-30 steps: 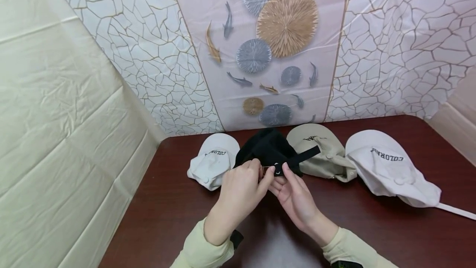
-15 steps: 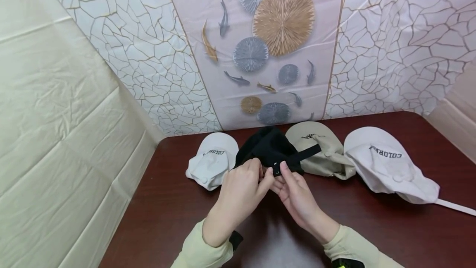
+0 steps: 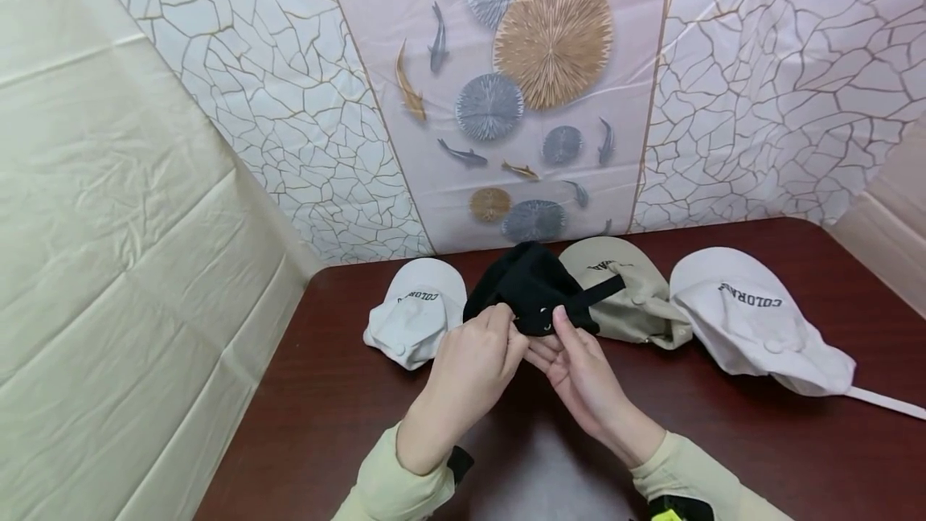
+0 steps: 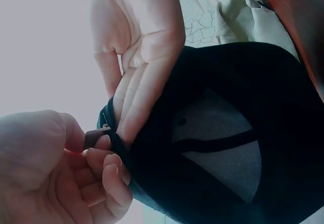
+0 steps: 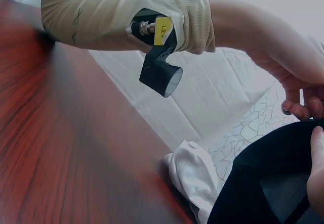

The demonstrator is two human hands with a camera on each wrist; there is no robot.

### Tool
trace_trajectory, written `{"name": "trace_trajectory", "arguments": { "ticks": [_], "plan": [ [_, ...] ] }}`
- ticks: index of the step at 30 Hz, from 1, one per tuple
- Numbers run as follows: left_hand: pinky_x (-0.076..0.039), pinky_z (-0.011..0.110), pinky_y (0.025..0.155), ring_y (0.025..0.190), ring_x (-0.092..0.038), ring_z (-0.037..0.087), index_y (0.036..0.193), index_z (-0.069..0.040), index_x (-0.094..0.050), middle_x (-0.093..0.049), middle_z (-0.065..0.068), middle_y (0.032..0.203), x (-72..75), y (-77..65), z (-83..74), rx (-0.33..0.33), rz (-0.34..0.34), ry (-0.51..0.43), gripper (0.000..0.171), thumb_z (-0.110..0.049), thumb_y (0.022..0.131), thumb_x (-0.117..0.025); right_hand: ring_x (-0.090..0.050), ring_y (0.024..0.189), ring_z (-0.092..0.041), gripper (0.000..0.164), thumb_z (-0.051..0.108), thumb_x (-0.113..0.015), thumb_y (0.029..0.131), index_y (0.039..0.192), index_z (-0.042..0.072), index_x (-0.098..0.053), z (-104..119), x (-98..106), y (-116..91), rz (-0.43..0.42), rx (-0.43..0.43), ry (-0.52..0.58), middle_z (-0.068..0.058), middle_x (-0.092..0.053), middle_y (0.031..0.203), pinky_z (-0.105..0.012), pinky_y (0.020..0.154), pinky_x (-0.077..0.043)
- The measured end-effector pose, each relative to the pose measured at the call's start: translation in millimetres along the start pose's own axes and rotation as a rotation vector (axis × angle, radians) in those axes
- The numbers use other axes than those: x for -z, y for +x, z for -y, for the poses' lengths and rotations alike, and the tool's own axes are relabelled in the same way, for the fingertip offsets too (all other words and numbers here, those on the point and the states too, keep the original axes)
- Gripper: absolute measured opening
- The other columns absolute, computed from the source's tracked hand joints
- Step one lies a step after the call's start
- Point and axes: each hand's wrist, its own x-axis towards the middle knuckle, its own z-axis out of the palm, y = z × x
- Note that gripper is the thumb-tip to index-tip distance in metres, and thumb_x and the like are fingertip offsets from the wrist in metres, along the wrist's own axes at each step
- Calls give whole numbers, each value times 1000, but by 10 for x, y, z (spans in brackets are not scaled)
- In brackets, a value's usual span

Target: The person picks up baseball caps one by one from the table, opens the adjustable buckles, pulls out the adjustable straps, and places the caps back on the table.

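Note:
Both hands hold a black baseball cap [image 3: 524, 280], raised at the table's middle with its back opening toward me. The fingers of my left hand [image 3: 470, 356] pinch a small brown tab or buckle [image 4: 95, 137] at the cap's rear edge, best seen in the left wrist view. My right hand [image 3: 579, 372] grips the back band, thumb on the outside and fingers inside the opening. Beside that thumb, a loose black strap [image 3: 602, 291] sticks out to the right. In the head view, my left fingers hide the tab.
A small white cap [image 3: 412, 316] lies left of the black one. To the right are a beige cap [image 3: 629, 300] and a larger white cap [image 3: 752, 320], whose strap [image 3: 890, 404] trails rightward. The dark red table [image 3: 311, 424] meets fabric-covered walls [image 3: 275, 103].
The black cap has shifted slightly right and up with both hands on it. The left fingers have closed further over its rear edge. The other caps stay put.

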Motion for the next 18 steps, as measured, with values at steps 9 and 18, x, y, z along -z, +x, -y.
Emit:
{"name": "trace_trajectory", "arguments": {
  "ticks": [9, 18],
  "plan": [
    [-35, 22, 43, 51, -42, 10, 83, -9, -53, -45, -3, 69, -19, 17, 38, -25, -19, -12, 12, -10, 94, -55, -60, 123, -17, 44, 32, -27, 112, 128, 15, -65, 40, 10, 8, 3, -2, 34, -3, -67, 127, -31, 102, -47],
    [-45, 25, 54, 67, -51, 8, 101, -13, -59, -56, -5, 86, 139, 38, 195, -118, 58, -76, 13, -26, 102, -60, -61, 121, -15, 38, -4, -37, 105, 114, 5, -73, 67, 37, 15, 121, 77, 89, -5, -68, 124, -36, 108, -43]
  ]
}}
